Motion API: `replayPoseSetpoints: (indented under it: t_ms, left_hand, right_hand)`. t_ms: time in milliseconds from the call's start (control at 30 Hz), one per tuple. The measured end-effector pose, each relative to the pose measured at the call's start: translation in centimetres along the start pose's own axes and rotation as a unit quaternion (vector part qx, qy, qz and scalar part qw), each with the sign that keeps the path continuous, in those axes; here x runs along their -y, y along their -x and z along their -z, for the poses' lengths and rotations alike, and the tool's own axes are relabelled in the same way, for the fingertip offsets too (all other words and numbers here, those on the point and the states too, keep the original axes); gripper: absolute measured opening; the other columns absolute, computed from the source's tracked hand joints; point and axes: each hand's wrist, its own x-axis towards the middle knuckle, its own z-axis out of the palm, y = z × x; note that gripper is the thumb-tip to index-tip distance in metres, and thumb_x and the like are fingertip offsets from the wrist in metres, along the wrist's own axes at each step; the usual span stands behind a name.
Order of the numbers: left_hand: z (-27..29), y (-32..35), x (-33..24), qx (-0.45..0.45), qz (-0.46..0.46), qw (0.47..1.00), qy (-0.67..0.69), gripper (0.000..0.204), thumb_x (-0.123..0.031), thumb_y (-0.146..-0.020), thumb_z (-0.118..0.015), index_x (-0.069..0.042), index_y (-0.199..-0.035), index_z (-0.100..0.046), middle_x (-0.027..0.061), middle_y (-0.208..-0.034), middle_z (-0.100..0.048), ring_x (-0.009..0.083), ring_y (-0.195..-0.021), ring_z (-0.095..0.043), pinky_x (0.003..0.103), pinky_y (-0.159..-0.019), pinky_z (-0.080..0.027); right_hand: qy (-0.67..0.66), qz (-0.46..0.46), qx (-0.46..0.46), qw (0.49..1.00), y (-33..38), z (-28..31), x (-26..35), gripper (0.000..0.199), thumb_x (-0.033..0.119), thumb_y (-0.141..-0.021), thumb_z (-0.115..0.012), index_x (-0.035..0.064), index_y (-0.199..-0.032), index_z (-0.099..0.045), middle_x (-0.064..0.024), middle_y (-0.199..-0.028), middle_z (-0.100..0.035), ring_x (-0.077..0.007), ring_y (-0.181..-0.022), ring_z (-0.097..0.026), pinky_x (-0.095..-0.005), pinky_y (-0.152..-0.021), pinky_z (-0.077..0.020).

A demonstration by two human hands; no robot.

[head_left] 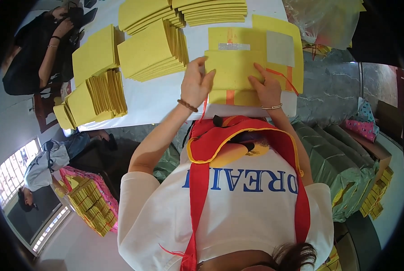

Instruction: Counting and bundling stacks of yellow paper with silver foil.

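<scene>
The left hand (196,86) lies at the left edge of a yellow card (232,68), its thumb on top, though whether it pinches the edge cannot be told, while the right hand (267,89) rests unclenched on the card's right side, thumb and forefinger apart. The card lies on the white surface (159,97) in front of the person, over another yellow piece with an orange strip (230,97), with stacked yellow folders (147,49) to its left.
</scene>
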Motion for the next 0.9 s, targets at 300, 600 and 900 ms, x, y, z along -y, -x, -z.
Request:
replayPoseSetpoints:
  t_ms: [300, 600, 900]
  left_hand:
    - [-4.6, -1.4, -1.1, 0.045, -0.323, 0.897, -0.298, 0.047, -0.028, -0.079, -0.059, -0.009, -0.12, -0.047, 0.0155, -0.129, -0.041, 0.0348, -0.118, -0.036, 0.046, -0.095, -0.03]
    - [-6.0, -1.4, 0.9, 0.074, -0.306, 0.871, -0.377, 0.048, -0.039, -0.083, -0.052, -0.017, -0.125, -0.045, 0.0144, -0.134, -0.035, 0.0344, -0.122, -0.032, 0.05, -0.098, -0.026]
    - [-4.9, -1.5, 0.8, 0.082, -0.316, 0.889, -0.322, 0.049, -0.033, -0.08, -0.056, -0.012, -0.124, -0.046, 0.0132, -0.134, -0.036, 0.033, -0.121, -0.033, 0.048, -0.097, -0.027]
  right_hand:
    - [-0.007, 0.016, -0.005, 1.0, 0.2, 0.0, 0.2, 0.044, 0.032, -0.076, -0.061, 0.0161, -0.117, -0.056, -0.0176, -0.083, -0.062, -0.0314, -0.076, -0.061, -0.0397, -0.066, -0.0464]
    - [0.265, 0.199, -0.124, 0.935, 2.3, -0.2, 1.3, 0.05, 0.034, -0.082, -0.056, 0.0152, -0.127, -0.047, -0.0111, -0.131, -0.042, -0.024, -0.117, -0.043, -0.0483, -0.097, -0.0252]
    - [0.288, 0.178, -0.031, 0.941, 2.1, -2.7, -1.1, 0.063, 0.049, -0.086, -0.038, 0.009, -0.134, -0.034, -0.0055, -0.143, -0.026, -0.0221, -0.132, -0.022, -0.0623, -0.099, -0.0063]
